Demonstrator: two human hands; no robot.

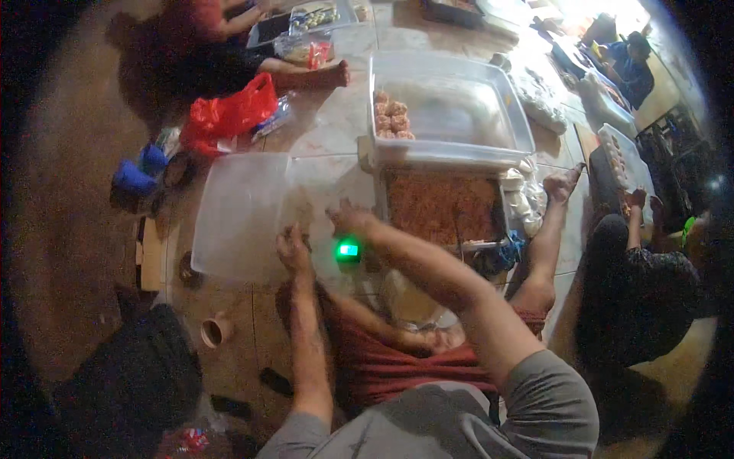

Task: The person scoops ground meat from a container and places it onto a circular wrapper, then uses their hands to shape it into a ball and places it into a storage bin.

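Observation:
My left hand (295, 248) is at the right edge of a translucent plastic sheet or lid (238, 218) on the tiled floor. Blur hides whether its fingers hold anything. To its right, my right hand (351, 221) reaches out with fingers apart, and I see nothing in it. Just below that hand, a small device with a green-lit display (348, 250) glows. A tub of reddish-brown crumbly filling (444, 206) lies to the right of my hands. Beyond it, a large clear plastic bin (459, 146) holds several lumpy balls (393, 117) along its left side.
A red plastic bag (232, 115) and blue cups (137, 172) lie at the left. White bundles in plastic (524, 195) flank the tub. Other people sit nearby, one with an arm (633, 221) at a tray (625, 166). A beige cup (217, 331) lies tipped near my left arm.

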